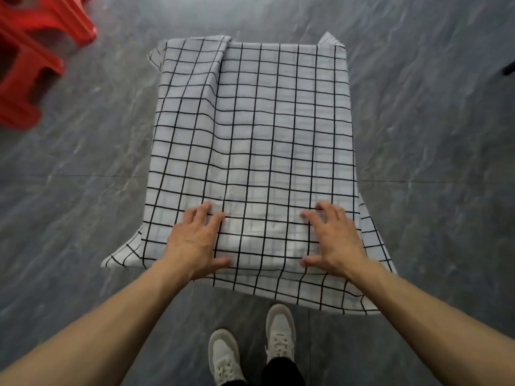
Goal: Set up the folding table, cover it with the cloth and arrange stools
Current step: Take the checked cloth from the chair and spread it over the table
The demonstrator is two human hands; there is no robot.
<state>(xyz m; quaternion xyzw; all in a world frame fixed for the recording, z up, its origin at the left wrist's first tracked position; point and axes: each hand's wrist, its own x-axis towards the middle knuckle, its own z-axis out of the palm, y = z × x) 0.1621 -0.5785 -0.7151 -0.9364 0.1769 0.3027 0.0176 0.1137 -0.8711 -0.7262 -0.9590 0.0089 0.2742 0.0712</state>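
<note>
A white cloth with a black grid point(259, 129) lies spread over the folding table, which is fully hidden beneath it. The cloth hangs over the near edge and both near corners, and a fold runs down its far left part. My left hand point(195, 240) rests flat on the cloth near the front left, fingers spread. My right hand point(331, 238) lies flat on the cloth near the front right, fingers spread too. Red plastic stools point(30, 51) stand stacked or grouped at the far left on the floor.
Grey marbled floor tiles point(432, 162) surround the table on all sides. My two feet in pale sneakers point(250, 349) stand just in front of the table's near edge. A dark object point(508, 69) pokes in at the right border.
</note>
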